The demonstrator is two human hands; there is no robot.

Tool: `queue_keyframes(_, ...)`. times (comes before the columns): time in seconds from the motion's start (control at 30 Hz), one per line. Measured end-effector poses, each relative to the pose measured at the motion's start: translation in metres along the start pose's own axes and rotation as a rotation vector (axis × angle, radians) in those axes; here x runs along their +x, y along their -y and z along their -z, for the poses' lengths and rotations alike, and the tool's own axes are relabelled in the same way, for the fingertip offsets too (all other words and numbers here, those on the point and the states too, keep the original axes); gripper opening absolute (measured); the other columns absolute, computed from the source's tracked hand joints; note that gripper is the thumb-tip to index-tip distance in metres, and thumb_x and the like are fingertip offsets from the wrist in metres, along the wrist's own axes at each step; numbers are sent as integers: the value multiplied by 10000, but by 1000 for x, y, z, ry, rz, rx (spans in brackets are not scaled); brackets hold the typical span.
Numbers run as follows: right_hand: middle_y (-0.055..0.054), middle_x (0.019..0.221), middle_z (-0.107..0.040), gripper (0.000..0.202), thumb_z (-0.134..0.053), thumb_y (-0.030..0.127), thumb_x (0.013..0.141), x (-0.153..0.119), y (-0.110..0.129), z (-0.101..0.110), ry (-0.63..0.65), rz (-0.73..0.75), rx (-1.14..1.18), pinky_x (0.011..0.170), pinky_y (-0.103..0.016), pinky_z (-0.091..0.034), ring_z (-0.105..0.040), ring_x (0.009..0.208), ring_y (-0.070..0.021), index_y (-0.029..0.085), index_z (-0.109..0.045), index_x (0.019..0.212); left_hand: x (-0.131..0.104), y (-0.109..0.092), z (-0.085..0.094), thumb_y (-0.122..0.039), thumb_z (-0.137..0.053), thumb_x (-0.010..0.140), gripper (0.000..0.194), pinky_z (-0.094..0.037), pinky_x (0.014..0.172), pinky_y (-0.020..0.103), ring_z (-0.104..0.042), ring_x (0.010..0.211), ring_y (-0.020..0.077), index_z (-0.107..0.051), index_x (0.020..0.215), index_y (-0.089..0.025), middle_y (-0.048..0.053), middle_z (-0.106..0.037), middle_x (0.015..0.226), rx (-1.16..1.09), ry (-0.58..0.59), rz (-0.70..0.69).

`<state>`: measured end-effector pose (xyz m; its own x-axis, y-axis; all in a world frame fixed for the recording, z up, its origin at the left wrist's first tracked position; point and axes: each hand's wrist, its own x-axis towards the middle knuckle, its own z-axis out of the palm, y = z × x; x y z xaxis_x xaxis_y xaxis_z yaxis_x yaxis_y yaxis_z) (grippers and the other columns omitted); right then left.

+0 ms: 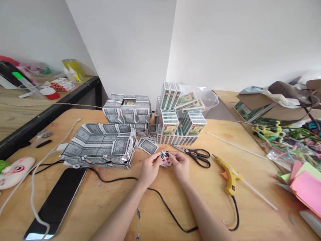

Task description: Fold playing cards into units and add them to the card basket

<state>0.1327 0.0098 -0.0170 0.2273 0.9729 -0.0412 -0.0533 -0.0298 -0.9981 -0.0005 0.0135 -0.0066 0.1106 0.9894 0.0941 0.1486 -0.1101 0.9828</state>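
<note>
A playing card with red hearts (166, 159) is pinched between both hands near the middle of the table. My left hand (150, 167) grips its left side, and my right hand (181, 164) grips its right side. Just behind the hands lie loose cards (148, 146), backs up. To their left sits an open tray built of folded cards (100, 142), with a taller card-built box (126, 108) behind it. Stacks of green and white card boxes (179, 125) stand beyond my hands. Black-handled scissors (198, 156) lie right of my right hand.
A yellow glue gun (229, 177) lies at the right, its black cable (165, 204) crossing under my forearms. Glue sticks (237, 146) lie beyond and beside it. A phone (57, 204) is at the front left. Pipe cleaners (288, 137) and coloured paper (307, 184) cover the right edge.
</note>
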Motion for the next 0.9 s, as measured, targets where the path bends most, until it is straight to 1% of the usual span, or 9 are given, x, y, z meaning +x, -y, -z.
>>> queue_keyframes(0.13,-52,802,-651,240,-656,338,666,1,0,-2,-27,32,24,669,-303,-479,-595,725,-174,162,-621,825,2,0,0,-232,-529,757,208,-433,898,315,-572,1000,191,-681,886,-173,73,-641,1045,-53,-38,-46)
queue_keyframes(0.23,-50,870,-633,297,-691,317,622,4,-1,-2,-39,59,45,710,-305,-479,-593,806,-181,174,-592,862,3,1,0,-247,-553,733,193,-490,774,290,-620,846,181,-690,841,-166,62,-684,895,-82,-102,44)
queue_keyframes(0.33,-29,783,-631,308,-700,323,607,5,-3,-1,-10,11,92,627,-286,-484,-593,691,-160,177,-576,848,5,2,1,-279,-585,700,198,-501,624,254,-620,693,167,-689,813,-154,38,-689,751,-103,-140,151)
queue_keyframes(0.4,-9,679,-618,267,-698,328,613,5,-3,-1,17,-29,127,564,-267,-471,-571,591,-142,171,-576,791,6,3,2,-290,-614,669,191,-492,581,237,-607,641,153,-684,768,-143,25,-674,689,-148,-139,199)
queue_keyframes(0.47,-7,639,-612,236,-688,341,629,5,-2,0,19,-48,145,546,-263,-463,-557,556,-136,168,-580,747,6,3,1,-307,-636,642,204,-497,565,238,-605,627,149,-664,743,-132,23,-662,673,-262,-125,268)
queue_keyframes(0.57,-38,721,-639,238,-629,391,691,4,1,0,29,-39,186,584,-284,-471,-578,613,-157,171,-593,774,6,2,-3,-335,-668,602,240,-521,580,275,-617,657,161,-593,700,-129,21,-651,693,-476,-141,367)
queue_keyframes(0.67,-49,777,-646,244,-564,409,748,2,5,1,131,-19,236,621,-303,-471,-586,642,-165,173,-602,800,6,2,-6,-323,-688,584,270,-533,630,320,-621,676,157,-510,663,-136,7,-645,704,-625,-183,393)
queue_keyframes(0.77,-30,771,-644,202,-613,359,719,0,9,0,228,-11,239,675,-310,-466,-584,665,-161,178,-614,808,5,1,-8,-294,-686,601,263,-531,693,350,-625,697,150,-486,662,-134,5,-645,721,-729,-191,384)
queue_keyframes(0.9,-18,724,-641,180,-657,330,677,1,6,0,175,-40,198,681,-297,-456,-572,656,-152,172,-629,758,3,-2,-9,-282,-680,616,246,-531,714,368,-631,715,158,-499,678,-127,18,-649,736,-765,-180,390)
